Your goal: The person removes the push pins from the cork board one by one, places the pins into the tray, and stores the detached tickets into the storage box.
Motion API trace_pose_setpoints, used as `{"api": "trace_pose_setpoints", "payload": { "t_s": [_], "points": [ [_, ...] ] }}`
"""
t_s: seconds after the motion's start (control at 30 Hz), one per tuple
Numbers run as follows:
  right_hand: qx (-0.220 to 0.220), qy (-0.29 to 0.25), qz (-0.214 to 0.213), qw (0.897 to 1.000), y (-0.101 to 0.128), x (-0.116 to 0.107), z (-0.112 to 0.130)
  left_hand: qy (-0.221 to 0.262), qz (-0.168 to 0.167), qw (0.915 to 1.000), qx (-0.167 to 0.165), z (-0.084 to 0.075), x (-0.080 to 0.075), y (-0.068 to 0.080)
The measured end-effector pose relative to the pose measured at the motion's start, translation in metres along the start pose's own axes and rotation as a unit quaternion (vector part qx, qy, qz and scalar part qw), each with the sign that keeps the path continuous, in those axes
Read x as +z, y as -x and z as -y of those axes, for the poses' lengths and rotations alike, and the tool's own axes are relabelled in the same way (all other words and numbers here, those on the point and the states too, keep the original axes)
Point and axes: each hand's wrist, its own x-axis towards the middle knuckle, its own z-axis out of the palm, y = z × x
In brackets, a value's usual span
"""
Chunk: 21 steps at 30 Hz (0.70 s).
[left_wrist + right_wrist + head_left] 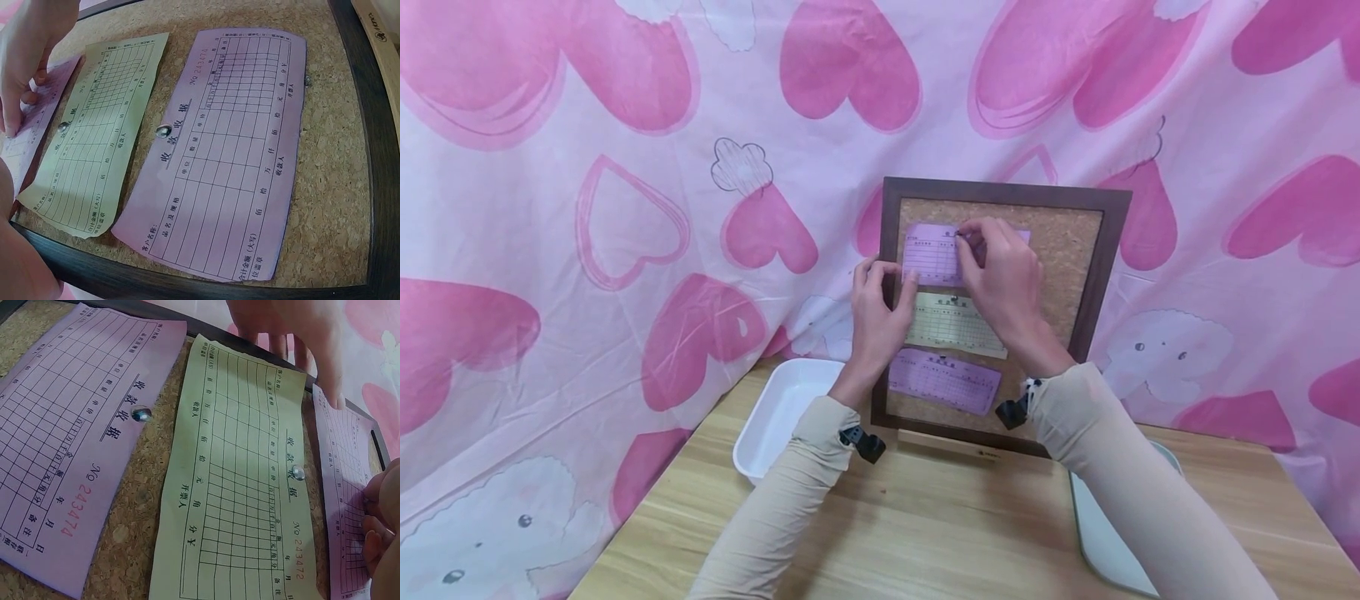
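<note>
Cork board [1067, 242] in a dark wooden frame, propped upright on a wooden table [925, 517] against a pink heart-print cloth [625, 208]. Three receipt slips lie on the cork in a column: the top purple receipt [928, 250] at 12 o'clock, the yellow receipt [951, 325] at the centre, and the lower purple receipt [943, 381] at 6 o'clock — the latter two each fixed by a pushpin [141, 414] through the upper margin. The right hand [1000, 275] has its fingertips bunched in a pinch at the top edge of the top purple receipt; what they grip is too small to tell. The left hand [880, 312], at 9 o'clock of the board, lays fairly straight fingers on that receipt's left end and the frame — pressing, not grasping. A white tray [775, 417] sits on the table at 8 o'clock of the board; a second light tray [1105, 542] lies at 4 o'clock, partly under the right sleeve.
</note>
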Motion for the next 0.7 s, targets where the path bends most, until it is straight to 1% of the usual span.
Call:
{"api": "trace_pose_setpoints", "payload": {
  "t_s": [0.3, 0.57, 0.7],
  "points": [
    [-0.007, -0.003, -0.001, 1.000, 0.000, 0.000, -0.001, 0.006, -0.004, 1.0000, 0.004, -0.001, 0.003, -0.003],
    [-0.013, -0.002, -0.006, 1.000, 0.000, 0.000, -0.002, 0.006, 0.004, 0.9999, 0.009, 0.000, 0.006, -0.008],
    [-0.013, 0.000, -0.009, 1.000, 0.001, 0.000, -0.002, 0.003, 0.007, 0.9998, 0.019, -0.001, 0.006, -0.013]
  ]
}}
